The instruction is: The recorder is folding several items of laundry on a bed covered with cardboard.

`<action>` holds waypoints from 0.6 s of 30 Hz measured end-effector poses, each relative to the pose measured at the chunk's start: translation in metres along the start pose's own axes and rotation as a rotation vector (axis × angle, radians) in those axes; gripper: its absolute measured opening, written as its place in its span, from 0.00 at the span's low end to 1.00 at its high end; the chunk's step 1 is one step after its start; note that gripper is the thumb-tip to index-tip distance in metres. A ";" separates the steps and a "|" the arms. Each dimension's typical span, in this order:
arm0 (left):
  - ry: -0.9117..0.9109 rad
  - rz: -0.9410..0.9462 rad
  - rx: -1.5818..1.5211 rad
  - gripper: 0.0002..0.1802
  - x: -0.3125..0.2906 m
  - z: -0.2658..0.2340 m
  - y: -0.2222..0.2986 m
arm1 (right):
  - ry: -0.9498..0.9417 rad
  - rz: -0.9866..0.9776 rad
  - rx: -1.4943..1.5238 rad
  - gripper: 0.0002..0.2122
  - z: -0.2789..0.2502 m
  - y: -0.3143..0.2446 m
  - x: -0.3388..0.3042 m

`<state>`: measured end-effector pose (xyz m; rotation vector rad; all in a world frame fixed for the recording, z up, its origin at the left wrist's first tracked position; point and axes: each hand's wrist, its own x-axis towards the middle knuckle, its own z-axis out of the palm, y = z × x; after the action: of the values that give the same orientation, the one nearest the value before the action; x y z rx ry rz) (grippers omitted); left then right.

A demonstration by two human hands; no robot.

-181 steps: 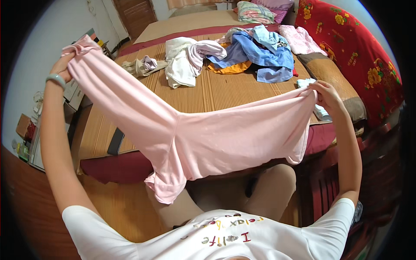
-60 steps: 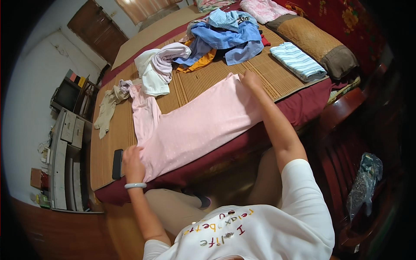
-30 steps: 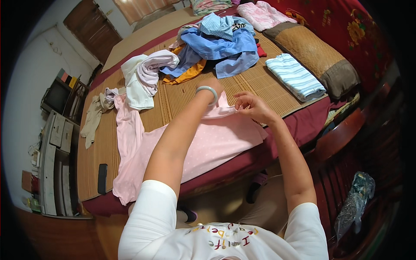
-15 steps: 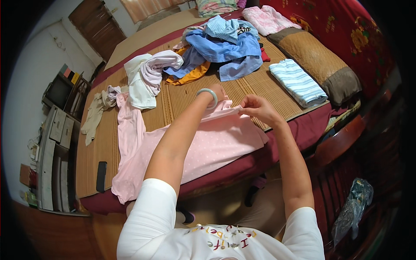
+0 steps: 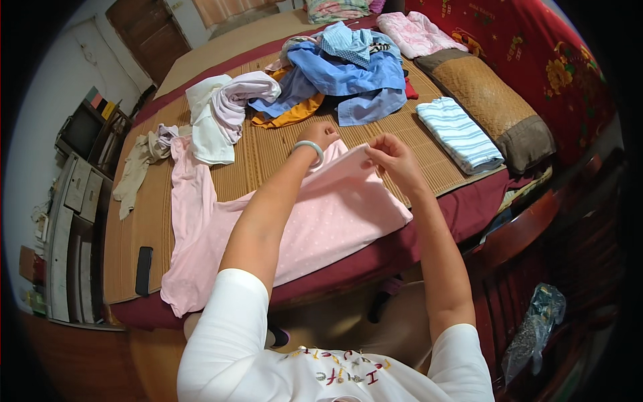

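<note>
Both hands have drawn slightly apart along the folded edge since half a second ago. Left hand (image 5: 320, 136) and right hand (image 5: 390, 155) pinch the soft, white-dotted pink garment (image 5: 295, 228), spread flat on the bed's ribbed bamboo mat (image 5: 261, 164). Near them lie a folded striped cloth (image 5: 459, 133) and a slim black phone (image 5: 143, 271).
</note>
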<state>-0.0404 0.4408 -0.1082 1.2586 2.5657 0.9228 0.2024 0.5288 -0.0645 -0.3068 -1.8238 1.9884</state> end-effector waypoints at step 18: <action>-0.156 -0.106 0.140 0.19 -0.028 -0.022 0.027 | 0.484 -0.164 -0.616 0.09 -0.004 0.101 0.072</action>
<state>-0.0124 0.4219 -0.0786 1.1638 2.5823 0.6093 0.1250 0.5599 -0.1560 -0.7203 -1.9933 1.0744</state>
